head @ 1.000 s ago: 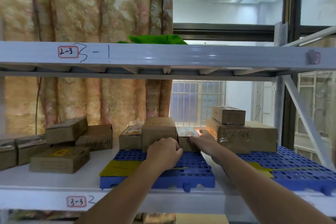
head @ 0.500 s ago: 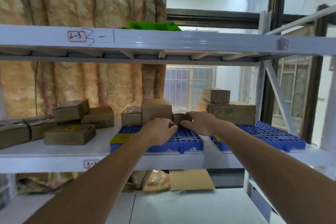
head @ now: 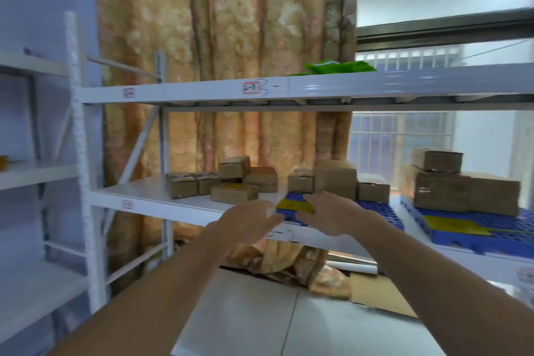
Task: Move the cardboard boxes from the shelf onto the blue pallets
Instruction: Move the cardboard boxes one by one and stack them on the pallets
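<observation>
while both arms reach out, the left hand (head: 248, 218) and the right hand (head: 332, 217) float side by side in front of the shelf (head: 161, 196) edge, a small gap between them. both hands have loose, relaxed fingers and hold nothing.

on the bare white part of the shelf, to the left, sits a bunch of small cardboard boxes (head: 231, 180), some side by side and one resting on top of others. the shelf is bare from those boxes to the left post, and along the front edge too.

just right of them lies the near blue pallet (head: 372, 206) with a yellow sheet (head: 293, 206) on its front part. three boxes stand in a row at the back of it: a small one (head: 300, 180), a taller one (head: 335, 180) and a low one (head: 374, 191). the front of this pallet is bare.

further right is the second blue pallet (head: 476, 235), which carries a big box (head: 468, 195) with a smaller box (head: 437, 159) on top. it also has a yellow sheet.

a green thing (head: 338, 67) lies on the upper shelf. a flowery curtain (head: 231, 23) hangs behind.
</observation>
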The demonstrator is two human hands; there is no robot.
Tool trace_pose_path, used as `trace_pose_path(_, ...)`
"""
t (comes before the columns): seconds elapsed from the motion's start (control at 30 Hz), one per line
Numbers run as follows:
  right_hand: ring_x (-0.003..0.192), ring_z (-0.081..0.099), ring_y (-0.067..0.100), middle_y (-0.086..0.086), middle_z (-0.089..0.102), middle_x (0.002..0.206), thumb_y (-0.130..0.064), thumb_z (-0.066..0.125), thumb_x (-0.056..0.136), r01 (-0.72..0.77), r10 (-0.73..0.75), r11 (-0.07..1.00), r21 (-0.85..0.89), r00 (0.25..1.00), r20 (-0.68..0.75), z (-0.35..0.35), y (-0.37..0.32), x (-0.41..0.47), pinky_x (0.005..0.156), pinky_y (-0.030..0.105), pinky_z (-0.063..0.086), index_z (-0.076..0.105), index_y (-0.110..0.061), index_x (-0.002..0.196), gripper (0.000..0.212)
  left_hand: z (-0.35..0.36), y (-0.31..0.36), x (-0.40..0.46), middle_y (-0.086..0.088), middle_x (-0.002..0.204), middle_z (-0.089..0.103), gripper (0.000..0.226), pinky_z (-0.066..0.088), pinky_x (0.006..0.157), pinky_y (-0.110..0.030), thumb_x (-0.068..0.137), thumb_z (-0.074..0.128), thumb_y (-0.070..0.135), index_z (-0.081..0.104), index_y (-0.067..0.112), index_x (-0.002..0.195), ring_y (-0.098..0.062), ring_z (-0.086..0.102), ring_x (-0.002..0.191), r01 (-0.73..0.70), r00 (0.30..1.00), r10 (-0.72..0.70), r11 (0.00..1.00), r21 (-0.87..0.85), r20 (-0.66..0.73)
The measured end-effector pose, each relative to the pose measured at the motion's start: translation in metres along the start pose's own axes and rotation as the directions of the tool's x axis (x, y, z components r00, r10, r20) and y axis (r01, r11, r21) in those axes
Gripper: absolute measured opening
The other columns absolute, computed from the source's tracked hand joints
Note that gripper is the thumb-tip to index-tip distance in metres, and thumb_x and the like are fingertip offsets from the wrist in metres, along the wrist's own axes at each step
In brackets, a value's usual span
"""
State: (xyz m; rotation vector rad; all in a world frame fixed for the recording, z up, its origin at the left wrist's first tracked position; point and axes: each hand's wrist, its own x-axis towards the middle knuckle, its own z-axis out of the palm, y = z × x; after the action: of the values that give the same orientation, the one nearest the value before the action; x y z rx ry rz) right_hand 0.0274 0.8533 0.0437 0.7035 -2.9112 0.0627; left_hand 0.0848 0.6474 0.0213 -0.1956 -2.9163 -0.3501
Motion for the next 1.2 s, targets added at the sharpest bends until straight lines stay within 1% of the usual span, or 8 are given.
trace_pose_path(0.1,0.134,0.049,0.029,0.003,0.047,0.155,-0.067,0.033,0.100,0.093,-0.094,0.995,0.022,0.995,0.015,0.012,-0.044,0.011,0.107,0.046,0.044,0.039,-0.025,0.155,0.070,-0.011,-0.041,-0.029,0.000,0.165,0.035,0.071,0.032,0.118,-0.039,0.103,0.033,0.063,0.029,0.022,0.161,-0.021,0.036,0.149,0.108,0.994,-0.106,0.993,0.046,-0.040)
trace_pose_path(0.57,0.149,0.032,0.025,0.002,0.024,0.168,-0.066,0.034,0.101,0.188,-0.189,0.978,0.094,0.982,0.002,0.044,-0.245,0.104,0.120,0.041,0.031,0.021,-0.020,0.162,0.078,-0.060,-0.245,-0.082,0.000,0.164,0.035,0.068,0.031,0.119,-0.039,0.103,0.034,0.063,0.033,0.024,0.159,-0.022,0.038,0.147,0.269,0.954,-0.264,0.963,0.020,-0.141)
trace_pose_path(0.87,0.152,0.027,0.024,0.003,0.022,0.169,-0.063,0.033,0.103,0.181,-0.181,0.983,0.041,0.983,-0.014,0.054,-0.291,0.171,0.121,0.042,0.030,0.019,-0.017,0.163,0.077,-0.060,-0.321,-0.038,0.000,0.160,0.041,0.067,0.034,0.118,-0.042,0.103,0.034,0.063,0.037,0.023,0.156,-0.022,0.041,0.144,0.240,0.953,-0.254,0.966,-0.098,-0.168)
trace_pose_path(0.93,0.145,0.038,0.026,0.006,0.035,0.163,-0.060,0.035,0.104,0.169,-0.168,0.985,0.038,0.986,-0.016,0.049,-0.294,0.187,0.114,0.043,0.039,0.029,-0.018,0.159,0.070,-0.059,-0.332,-0.022,-0.001,0.152,0.050,0.063,0.040,0.113,-0.042,0.103,0.035,0.063,0.044,0.024,0.151,-0.022,0.050,0.135,0.226,0.949,-0.252,0.963,-0.148,-0.189)
trace_pose_path(1.0,0.115,0.059,0.023,0.007,0.058,0.136,-0.054,0.041,0.104,0.179,-0.172,0.980,0.084,0.982,-0.078,0.047,-0.293,0.206,0.089,0.039,0.053,0.046,-0.022,0.145,0.052,-0.059,-0.338,-0.003,-0.003,0.132,0.065,0.055,0.050,0.100,-0.041,0.103,0.038,0.060,0.055,0.023,0.139,-0.021,0.063,0.114,0.185,0.947,-0.235,0.957,-0.225,-0.220)
trace_pose_path(1.07,0.099,0.060,0.020,0.004,0.063,0.120,-0.048,0.045,0.104,0.196,-0.174,0.973,0.120,0.969,-0.174,0.045,-0.289,0.224,0.072,0.034,0.051,0.049,-0.025,0.144,0.046,-0.061,-0.339,0.018,-0.006,0.111,0.069,0.048,0.054,0.087,-0.039,0.104,0.040,0.056,0.060,0.018,0.127,-0.021,0.066,0.094,0.149,0.941,-0.227,0.944,-0.296,-0.251)
trace_pose_path(1.13,0.121,0.055,0.026,0.006,0.060,0.133,-0.044,0.045,0.105,0.186,-0.144,0.973,0.135,0.952,-0.272,0.043,-0.278,0.243,0.091,0.037,0.049,0.049,-0.020,0.146,0.048,-0.062,-0.339,0.044,-0.008,0.106,0.068,0.048,0.053,0.083,-0.038,0.105,0.043,0.054,0.061,0.015,0.126,-0.022,0.064,0.090,0.113,0.935,-0.229,0.916,-0.386,-0.270)
trace_pose_path(1.2,0.141,0.040,0.030,0.010,0.049,0.148,-0.046,0.042,0.106,0.143,-0.085,0.977,0.157,0.940,-0.330,0.039,-0.264,0.261,0.111,0.041,0.039,0.048,-0.013,0.147,0.054,-0.062,-0.337,0.071,-0.008,0.125,0.065,0.055,0.047,0.090,-0.036,0.104,0.044,0.056,0.054,0.017,0.140,-0.024,0.062,0.108,0.090,0.933,-0.233,0.889,-0.448,-0.274)
